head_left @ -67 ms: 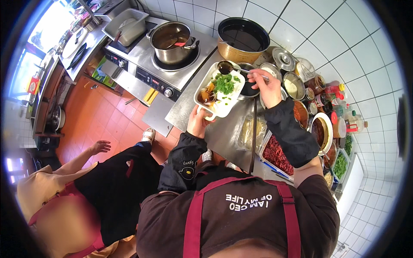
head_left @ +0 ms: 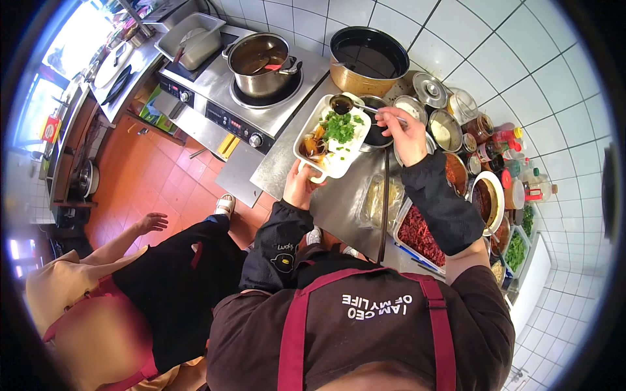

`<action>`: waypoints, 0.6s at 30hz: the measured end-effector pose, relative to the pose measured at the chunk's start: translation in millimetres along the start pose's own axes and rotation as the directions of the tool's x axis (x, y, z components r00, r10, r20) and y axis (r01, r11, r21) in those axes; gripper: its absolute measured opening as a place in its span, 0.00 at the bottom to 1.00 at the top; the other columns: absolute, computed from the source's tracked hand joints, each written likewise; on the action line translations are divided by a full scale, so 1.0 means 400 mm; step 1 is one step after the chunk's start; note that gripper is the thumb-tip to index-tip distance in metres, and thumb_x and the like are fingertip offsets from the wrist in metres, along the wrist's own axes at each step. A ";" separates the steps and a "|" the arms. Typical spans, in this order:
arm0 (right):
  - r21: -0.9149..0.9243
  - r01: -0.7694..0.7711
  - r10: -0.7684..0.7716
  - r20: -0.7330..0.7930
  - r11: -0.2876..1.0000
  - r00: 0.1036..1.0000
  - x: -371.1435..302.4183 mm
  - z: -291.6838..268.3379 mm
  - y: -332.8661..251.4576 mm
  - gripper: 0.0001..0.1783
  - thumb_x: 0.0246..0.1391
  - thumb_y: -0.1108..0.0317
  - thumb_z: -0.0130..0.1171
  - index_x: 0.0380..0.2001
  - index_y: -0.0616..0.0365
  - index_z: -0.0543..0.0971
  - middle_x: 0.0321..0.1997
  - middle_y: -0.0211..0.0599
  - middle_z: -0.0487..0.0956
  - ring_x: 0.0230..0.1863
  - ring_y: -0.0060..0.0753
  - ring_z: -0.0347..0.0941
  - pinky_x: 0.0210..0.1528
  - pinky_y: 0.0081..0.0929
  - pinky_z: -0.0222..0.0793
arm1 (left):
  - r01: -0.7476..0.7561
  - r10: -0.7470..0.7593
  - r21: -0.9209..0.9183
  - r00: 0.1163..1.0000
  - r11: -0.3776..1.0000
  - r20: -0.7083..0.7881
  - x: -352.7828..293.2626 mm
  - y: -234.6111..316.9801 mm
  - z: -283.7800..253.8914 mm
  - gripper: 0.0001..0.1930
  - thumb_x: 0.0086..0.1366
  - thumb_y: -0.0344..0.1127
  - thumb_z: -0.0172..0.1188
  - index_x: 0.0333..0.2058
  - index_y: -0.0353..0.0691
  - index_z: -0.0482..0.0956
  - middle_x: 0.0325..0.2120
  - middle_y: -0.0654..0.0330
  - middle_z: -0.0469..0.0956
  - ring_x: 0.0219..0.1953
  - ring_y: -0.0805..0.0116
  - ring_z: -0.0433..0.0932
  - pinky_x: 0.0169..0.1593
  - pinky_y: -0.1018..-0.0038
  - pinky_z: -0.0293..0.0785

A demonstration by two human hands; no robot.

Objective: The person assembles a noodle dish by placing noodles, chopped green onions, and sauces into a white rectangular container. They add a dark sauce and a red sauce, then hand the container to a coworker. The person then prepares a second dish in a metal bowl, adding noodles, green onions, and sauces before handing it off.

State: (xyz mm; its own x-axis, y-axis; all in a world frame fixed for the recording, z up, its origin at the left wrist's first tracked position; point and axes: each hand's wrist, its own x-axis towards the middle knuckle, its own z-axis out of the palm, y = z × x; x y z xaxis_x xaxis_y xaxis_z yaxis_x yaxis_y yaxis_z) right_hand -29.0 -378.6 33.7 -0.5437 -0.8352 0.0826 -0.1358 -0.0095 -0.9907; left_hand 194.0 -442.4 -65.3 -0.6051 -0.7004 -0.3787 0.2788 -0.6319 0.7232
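Observation:
My left hand [head_left: 300, 185] grips the near handle of a white rectangular baking dish [head_left: 336, 171], held over the steel counter. In the dish lie chopped green herbs [head_left: 342, 127], white food under them, and brown sauce [head_left: 315, 144] toward the left side. My right hand [head_left: 405, 133] is closed round the handle of a ladle [head_left: 341, 103]. Its bowl, holding dark liquid, hangs over the far edge of the dish. Just right of the dish, partly hidden by it, stands a pot of dark liquid [head_left: 378, 135].
A steel pot [head_left: 255, 81] sits on the induction cooker [head_left: 212, 91]. Behind the dish is a large pot [head_left: 368, 81]. Jars and bottles [head_left: 515, 156] line the wall at right, near a tray of red shredded food [head_left: 420, 236]. A co-worker's hand [head_left: 152, 223] is at left.
The ladle's bowl has shifted very slightly over the dish. Otherwise the hands and the dish stay as they were.

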 end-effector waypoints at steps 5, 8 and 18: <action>0.230 -0.152 0.176 -0.086 0.961 0.981 -0.013 -0.022 0.012 0.13 0.56 0.66 0.50 0.38 0.67 0.74 0.32 0.42 0.78 0.30 0.23 0.73 0.30 0.18 0.69 | 0.008 -0.009 -0.055 1.000 0.998 -0.012 0.014 -0.007 -0.004 0.24 0.50 0.28 0.48 0.50 0.40 0.64 0.39 0.62 0.73 0.39 0.72 0.74 0.36 0.74 0.76; 0.410 -0.148 0.243 -0.192 0.900 0.951 -0.004 -0.060 0.049 0.11 0.56 0.67 0.49 0.35 0.66 0.75 0.29 0.42 0.78 0.25 0.24 0.73 0.25 0.17 0.70 | 0.008 -0.009 -0.071 1.000 0.997 -0.021 0.023 -0.014 -0.012 0.25 0.49 0.28 0.49 0.50 0.40 0.65 0.40 0.62 0.73 0.39 0.72 0.74 0.37 0.74 0.76; -0.435 -0.087 -0.014 -0.222 0.896 0.975 0.028 -0.133 0.329 0.11 0.52 0.64 0.52 0.35 0.58 0.77 0.27 0.40 0.80 0.27 0.27 0.77 0.31 0.22 0.70 | -0.018 0.015 -0.045 0.998 0.999 -0.065 0.014 -0.016 -0.042 0.26 0.49 0.29 0.49 0.51 0.40 0.64 0.40 0.60 0.74 0.36 0.69 0.76 0.34 0.75 0.76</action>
State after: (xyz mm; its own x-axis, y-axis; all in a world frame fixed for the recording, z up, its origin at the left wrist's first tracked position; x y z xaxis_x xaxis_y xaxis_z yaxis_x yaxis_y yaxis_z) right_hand -97.1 -360.2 -89.8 -0.7122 -0.6920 0.1182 -0.4350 0.3030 -0.8479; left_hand 201.3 -447.8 -81.8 -0.5508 -0.7302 -0.4043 0.3235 -0.6333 0.7031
